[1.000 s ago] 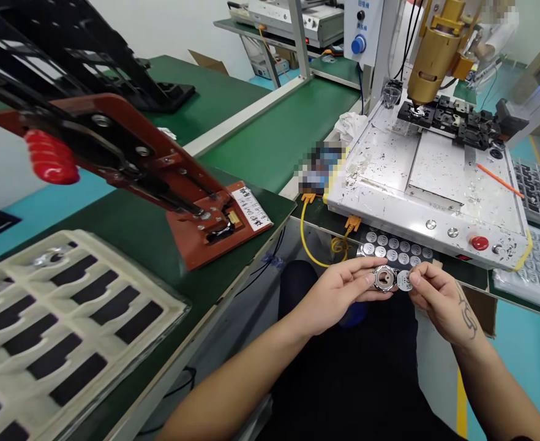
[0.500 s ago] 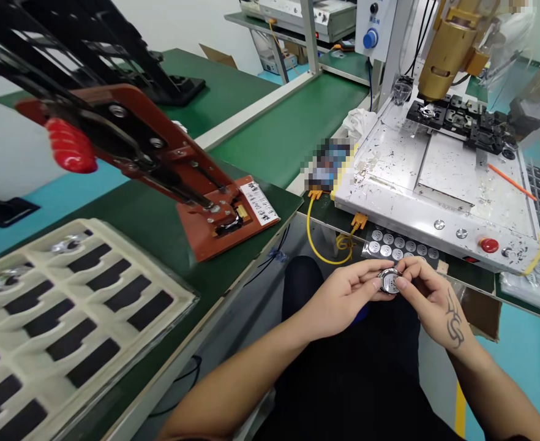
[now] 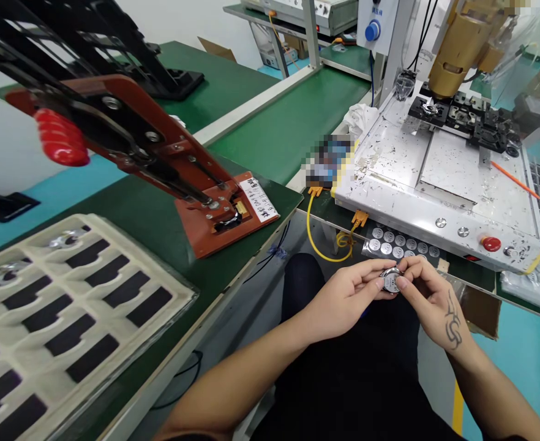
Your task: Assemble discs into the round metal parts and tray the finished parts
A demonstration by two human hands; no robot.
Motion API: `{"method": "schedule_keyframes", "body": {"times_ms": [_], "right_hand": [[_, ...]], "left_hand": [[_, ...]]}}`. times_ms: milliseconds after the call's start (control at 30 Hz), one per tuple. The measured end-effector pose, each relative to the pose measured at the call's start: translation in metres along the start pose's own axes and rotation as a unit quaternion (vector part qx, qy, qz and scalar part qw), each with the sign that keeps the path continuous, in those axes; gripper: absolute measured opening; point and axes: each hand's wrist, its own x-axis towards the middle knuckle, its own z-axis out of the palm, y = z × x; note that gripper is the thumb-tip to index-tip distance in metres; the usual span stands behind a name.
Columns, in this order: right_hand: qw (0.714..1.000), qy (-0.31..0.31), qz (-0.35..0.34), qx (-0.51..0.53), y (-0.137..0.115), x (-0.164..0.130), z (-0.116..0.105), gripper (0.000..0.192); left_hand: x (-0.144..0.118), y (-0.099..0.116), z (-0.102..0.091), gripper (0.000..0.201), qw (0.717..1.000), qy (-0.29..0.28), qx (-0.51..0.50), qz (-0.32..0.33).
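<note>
Over my lap, my left hand pinches a small round metal watch case by its left rim. My right hand meets it from the right, with thumb and fingertips pressing a thin silver disc onto the case's face. Both hands touch the same piece. Just beyond my fingers, a dark sheet of silver discs lies on the bench edge in rows.
A white speckled machine bed with a brass head and a red button stands ahead. A red lever press sits left on the green bench, near a cream slotted tray. Part trays lie right.
My right hand brought the loose silver disc from beside the case onto its face, and the hands closed together. The view shifted slightly.
</note>
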Motion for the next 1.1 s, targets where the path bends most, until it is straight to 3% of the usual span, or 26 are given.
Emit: {"method": "schedule_keyframes", "body": {"times_ms": [233, 467, 533, 633, 700, 767, 833, 933, 1000, 1100], "right_hand": [[0.998, 0.023, -0.033, -0.046, -0.001, -0.001, 0.004, 0.02], [0.983, 0.071, -0.081, -0.146, 0.005, 0.004, 0.005, 0.022], [0.985, 0.034, -0.079, -0.149, 0.009, 0.007, 0.002, 0.017], [0.977, -0.039, -0.133, -0.163, 0.011, 0.011, -0.001, 0.015], [0.974, -0.033, -0.158, -0.158, 0.008, 0.013, -0.001, 0.012], [0.986, -0.005, -0.122, -0.112, 0.004, 0.016, 0.001, 0.008], [0.998, 0.018, -0.046, -0.025, 0.003, 0.019, 0.006, 0.015], [0.992, 0.019, 0.045, 0.112, 0.005, 0.024, 0.016, 0.028], [0.985, 0.008, 0.068, 0.161, 0.007, 0.026, 0.024, 0.033], [0.981, -0.004, 0.07, 0.178, 0.004, 0.026, 0.031, 0.036]], "left_hand": [[-0.002, 0.0, 0.004, 0.04, 0.996, 0.016, 0.083, 0.025], [-0.001, -0.006, 0.002, 0.038, 0.974, 0.051, 0.208, 0.077], [-0.001, -0.005, -0.002, 0.041, 0.964, 0.036, 0.249, 0.088], [-0.001, 0.001, -0.009, 0.047, 0.937, 0.015, 0.334, 0.105], [-0.001, 0.006, -0.012, 0.051, 0.935, 0.019, 0.335, 0.111], [0.0, 0.01, -0.013, 0.056, 0.955, 0.04, 0.275, 0.102], [0.001, 0.011, -0.012, 0.061, 0.973, 0.074, 0.203, 0.086], [0.001, 0.009, -0.01, 0.044, 0.981, 0.115, 0.139, 0.073], [-0.001, 0.008, -0.008, 0.033, 0.983, 0.121, 0.12, 0.068], [-0.005, 0.011, -0.008, 0.032, 0.984, 0.124, 0.113, 0.063]]}}
